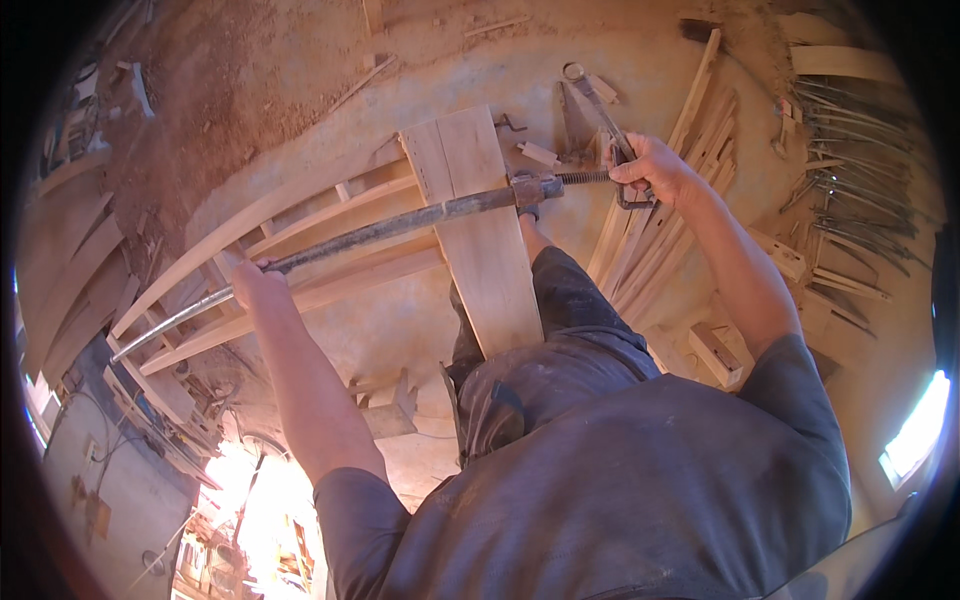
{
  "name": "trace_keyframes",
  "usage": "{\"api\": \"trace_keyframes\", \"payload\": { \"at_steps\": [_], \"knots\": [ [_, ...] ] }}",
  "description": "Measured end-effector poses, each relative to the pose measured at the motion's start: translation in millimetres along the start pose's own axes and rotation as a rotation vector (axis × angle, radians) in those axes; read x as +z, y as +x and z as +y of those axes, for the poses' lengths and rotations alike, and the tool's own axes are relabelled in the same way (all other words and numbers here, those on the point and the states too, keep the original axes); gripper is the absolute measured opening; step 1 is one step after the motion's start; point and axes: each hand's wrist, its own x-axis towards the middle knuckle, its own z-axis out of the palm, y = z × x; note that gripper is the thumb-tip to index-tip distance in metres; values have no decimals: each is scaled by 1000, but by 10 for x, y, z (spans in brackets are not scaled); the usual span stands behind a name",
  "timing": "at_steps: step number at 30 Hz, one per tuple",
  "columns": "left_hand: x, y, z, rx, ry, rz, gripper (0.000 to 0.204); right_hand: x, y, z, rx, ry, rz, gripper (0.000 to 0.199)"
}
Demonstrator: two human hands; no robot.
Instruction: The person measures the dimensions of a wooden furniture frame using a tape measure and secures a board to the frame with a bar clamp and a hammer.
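A long metal pipe clamp (400, 222) lies across a wooden frame (300, 215) that has a curved top rail and several slats. A wide upright board (480, 220) stands against the frame under the clamp's sliding jaw (530, 188). My left hand (255, 283) grips the pipe near its far left end. My right hand (650, 168) is closed on the crank handle (632, 198) at the end of the threaded screw (585, 177). My knee (570, 290) is just below the board.
A bundle of thin wood strips (660, 220) leans to the right. Curved metal pieces (845, 180) lie on the dirt floor at far right. Small wood blocks (715, 352) sit near my right side. Planks (70, 290) are stacked at left.
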Motion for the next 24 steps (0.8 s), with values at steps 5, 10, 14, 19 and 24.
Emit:
{"api": "trace_keyframes", "payload": {
  "at_steps": [5,10,14,19,24],
  "knots": [
    [-41,436,-302,106,175,-114,18,256,-161,-15,-501,-792,248,20],
    [-177,800,-584,451,932,-331,22,215,-132,297,-588,-722,318,14],
    [40,209,-496,639,1769,-288,24,-147,-44,795,-426,-516,282,23],
    [129,-77,-289,556,1706,-168,28,-503,372,1107,-370,-482,299,31],
    [-243,-396,-55,-121,-149,104,39,-95,274,159,206,-493,136,23]
  ]
}}
